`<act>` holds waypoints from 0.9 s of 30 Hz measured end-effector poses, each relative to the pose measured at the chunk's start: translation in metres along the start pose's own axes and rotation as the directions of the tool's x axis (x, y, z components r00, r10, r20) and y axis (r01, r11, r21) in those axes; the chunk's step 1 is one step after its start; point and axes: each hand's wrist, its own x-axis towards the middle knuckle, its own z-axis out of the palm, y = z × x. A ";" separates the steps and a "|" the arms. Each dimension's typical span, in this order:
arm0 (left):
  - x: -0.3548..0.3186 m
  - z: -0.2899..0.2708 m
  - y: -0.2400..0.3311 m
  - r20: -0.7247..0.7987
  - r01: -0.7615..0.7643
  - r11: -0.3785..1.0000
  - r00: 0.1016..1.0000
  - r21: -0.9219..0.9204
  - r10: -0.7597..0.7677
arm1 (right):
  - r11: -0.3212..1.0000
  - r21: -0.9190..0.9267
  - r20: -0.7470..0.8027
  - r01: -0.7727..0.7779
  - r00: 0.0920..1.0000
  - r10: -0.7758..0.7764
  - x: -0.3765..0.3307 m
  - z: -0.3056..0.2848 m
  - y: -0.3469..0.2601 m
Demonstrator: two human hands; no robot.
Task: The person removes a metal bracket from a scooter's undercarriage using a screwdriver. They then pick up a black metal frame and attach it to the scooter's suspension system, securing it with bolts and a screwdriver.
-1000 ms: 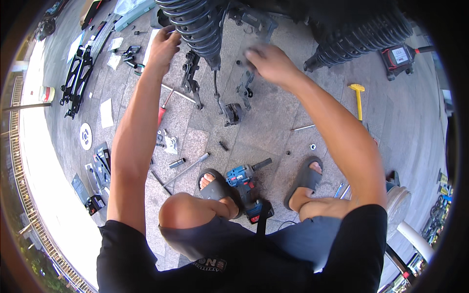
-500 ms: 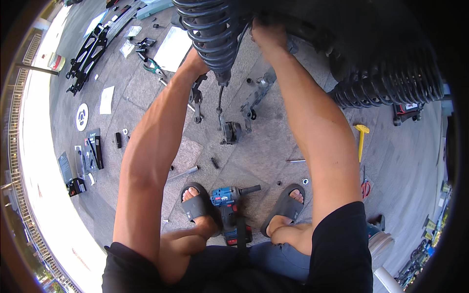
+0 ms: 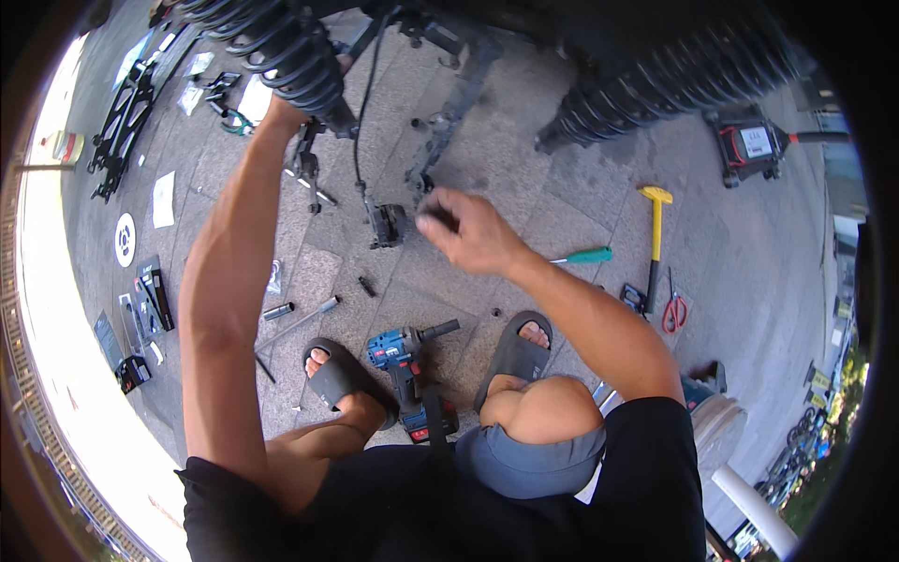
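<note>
"Just right of the black caliper (image 3: 386, 225), your right grip (image 3: 473, 232) has its fingers curled toward the thumb. Dark shadow fills the space between them, so I can't tell whether they're clamped on something."

"And your left grip (image 3: 284, 110)?"

"Beyond the caliper and to its left, you have it behind the left coil spring (image 3: 295, 70). Your fingers are mostly hidden there, so I can't tell if they're apart or together."

"What do you have close around the caliper?"

"A thin black cable (image 3: 358, 131) runs down to it from its far side. Beyond it and slightly right, you can see a grey metal arm (image 3: 438, 147) slanting toward it. A dark bracket (image 3: 304, 159) is beyond it to the left."

"Farther out, on your right?"

"Well to the caliper's right, you have a green-handled screwdriver (image 3: 588, 255) on the paved floor (image 3: 552, 201), then a yellow-headed hammer (image 3: 656, 229). Red-handled scissors (image 3: 674, 314) lie right of the caliper too, but nearer you. A red and black jack (image 3: 740, 155) stands farthest right of it."

"And on your side of the caliper?"

"A small black socket (image 3: 366, 287) lies near it, then a blue power tool (image 3: 393, 348), closer to you."
</note>
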 end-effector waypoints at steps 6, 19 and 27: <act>0.056 -0.003 -0.003 0.085 -0.077 0.958 0.995 0.277 0.056 | 0.775 0.092 -0.262 -0.625 0.736 0.625 -0.206 0.015 0.087; 0.161 0.000 -0.095 0.157 -0.195 0.969 0.973 0.154 0.170 | 0.211 0.268 -0.852 -0.940 -0.129 0.507 -0.470 0.053 0.160; 0.158 -0.007 -0.085 0.132 -0.199 0.951 0.976 0.235 0.172 | -0.029 0.241 -0.673 -0.970 -0.188 0.715 -0.502 0.072 0.156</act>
